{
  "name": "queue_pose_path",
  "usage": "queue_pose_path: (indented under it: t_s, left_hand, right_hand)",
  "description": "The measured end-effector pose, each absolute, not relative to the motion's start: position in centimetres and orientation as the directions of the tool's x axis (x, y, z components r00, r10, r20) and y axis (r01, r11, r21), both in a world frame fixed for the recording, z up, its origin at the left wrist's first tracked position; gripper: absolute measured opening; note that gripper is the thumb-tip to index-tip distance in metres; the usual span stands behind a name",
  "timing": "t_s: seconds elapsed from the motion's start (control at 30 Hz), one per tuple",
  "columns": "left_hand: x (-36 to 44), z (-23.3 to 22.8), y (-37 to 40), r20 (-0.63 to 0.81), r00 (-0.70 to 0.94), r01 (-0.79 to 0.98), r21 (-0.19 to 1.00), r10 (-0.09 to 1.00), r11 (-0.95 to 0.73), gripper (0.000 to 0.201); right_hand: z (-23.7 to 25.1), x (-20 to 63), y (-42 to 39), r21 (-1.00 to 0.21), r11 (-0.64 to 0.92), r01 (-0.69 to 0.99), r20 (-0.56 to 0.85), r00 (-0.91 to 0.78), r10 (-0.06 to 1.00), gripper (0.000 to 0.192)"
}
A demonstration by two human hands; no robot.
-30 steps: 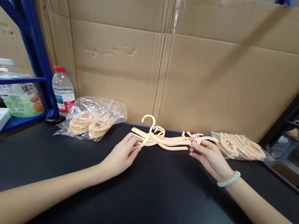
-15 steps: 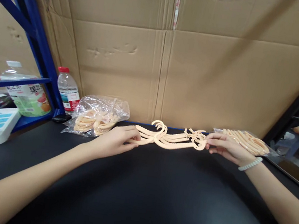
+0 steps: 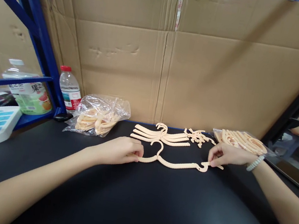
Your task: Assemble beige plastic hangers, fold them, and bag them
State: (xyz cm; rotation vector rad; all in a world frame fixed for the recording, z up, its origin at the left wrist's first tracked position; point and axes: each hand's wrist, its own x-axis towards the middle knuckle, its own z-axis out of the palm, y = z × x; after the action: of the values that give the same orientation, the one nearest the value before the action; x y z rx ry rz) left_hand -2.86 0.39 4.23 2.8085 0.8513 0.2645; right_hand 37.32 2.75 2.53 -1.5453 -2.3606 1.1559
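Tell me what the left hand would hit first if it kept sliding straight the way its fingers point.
The left hand points right along the single hanger it grips, so it would run along that hanger and probably reach the right hand at the far end; depth is uncertain.

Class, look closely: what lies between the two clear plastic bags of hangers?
In the head view, a loose stack of hangers lies between the left bag and right bag.

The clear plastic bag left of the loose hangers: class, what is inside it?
Inside the clear plastic bag lie several peach plastic hangers, bunched together. Crinkled film and glare hide their exact number and whether anything else lies beneath them.
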Motion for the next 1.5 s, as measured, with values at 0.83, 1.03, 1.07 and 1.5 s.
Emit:
queue_pose_path:
  t_s: [0.83,1.03,1.07,1.5]
  left_hand:
    - [-6.3,5.9,2.7,-0.099,0.725,0.686,0.207,0.682,-0.698,0.009]
    - [-6.3,5.9,2.8,-0.152,0.699,0.713,0.217,0.699,-0.666,0.008]
    - [-6.3,5.9,2.8,-0.156,0.697,0.716,0.217,0.700,-0.664,0.008]
    - [-5.9,6.1,2.4,-0.148,0.675,0.736,0.205,0.723,-0.645,0.006]
  right_hand:
    - [1.5,37.5,3.3,-0.556,0.245,0.794,-0.278,-0.455,0.846,0.038]
    - [1.3,37.7,3.6,-0.541,0.260,0.800,-0.246,-0.446,0.861,0.041]
    - [1.2,37.8,3.7,-0.540,0.263,0.800,-0.246,-0.449,0.859,0.041]
    - [1.3,37.6,3.6,-0.571,0.228,0.789,-0.266,-0.440,0.857,0.038]
